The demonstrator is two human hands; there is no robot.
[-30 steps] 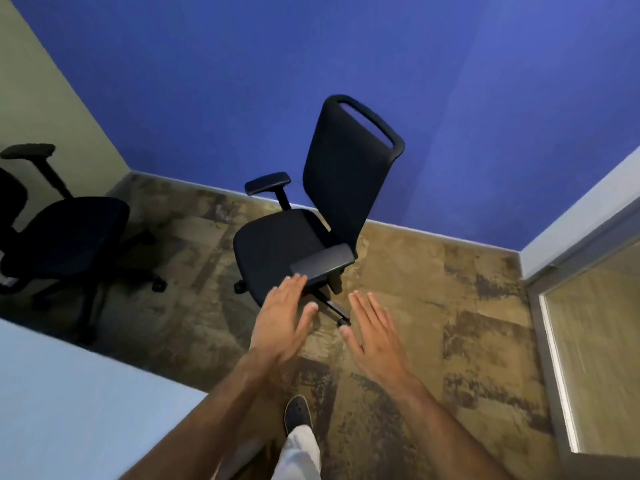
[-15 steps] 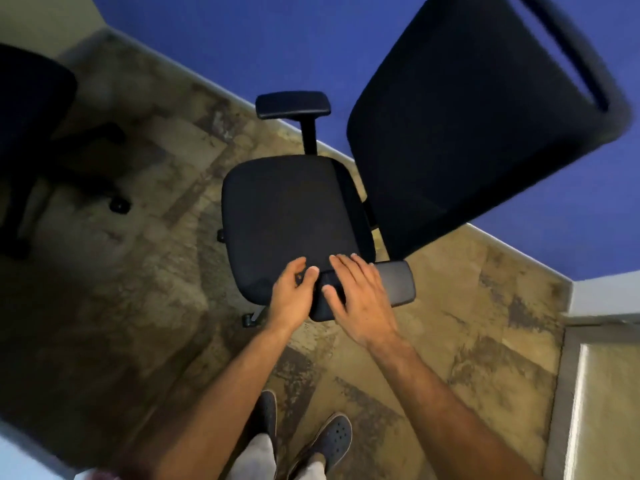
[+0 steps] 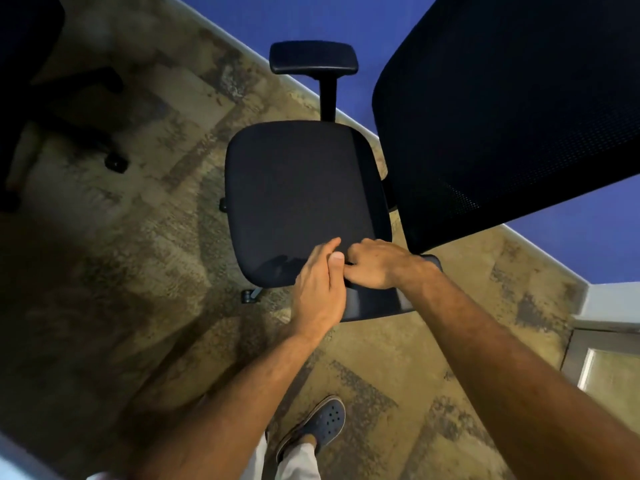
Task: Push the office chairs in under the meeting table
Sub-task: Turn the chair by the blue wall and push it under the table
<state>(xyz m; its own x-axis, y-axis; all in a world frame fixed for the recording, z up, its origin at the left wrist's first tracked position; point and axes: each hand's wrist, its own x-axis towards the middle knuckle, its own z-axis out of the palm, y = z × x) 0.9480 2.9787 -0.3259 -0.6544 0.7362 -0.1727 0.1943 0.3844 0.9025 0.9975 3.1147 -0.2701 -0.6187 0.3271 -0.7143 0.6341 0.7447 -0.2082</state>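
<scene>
A black office chair (image 3: 301, 199) stands right below me, its mesh backrest (image 3: 502, 109) filling the upper right and its far armrest (image 3: 313, 58) near the blue wall. Both my hands grip the near armrest (image 3: 377, 303). My left hand (image 3: 320, 289) wraps the armrest's left end with the thumb up. My right hand (image 3: 377, 263) is curled over its top beside the left. A white corner of the meeting table (image 3: 14, 465) shows at the bottom left edge.
A second black chair (image 3: 24, 46) with its wheeled base (image 3: 116, 164) stands at the upper left on the mottled carpet. A grey door frame (image 3: 588, 341) is at the right. My feet (image 3: 322, 424) are just behind the gripped chair.
I have stepped closer and the chair fills more of the view. My hands went from hovering open, to lying on the near armrest, to closing around it.
</scene>
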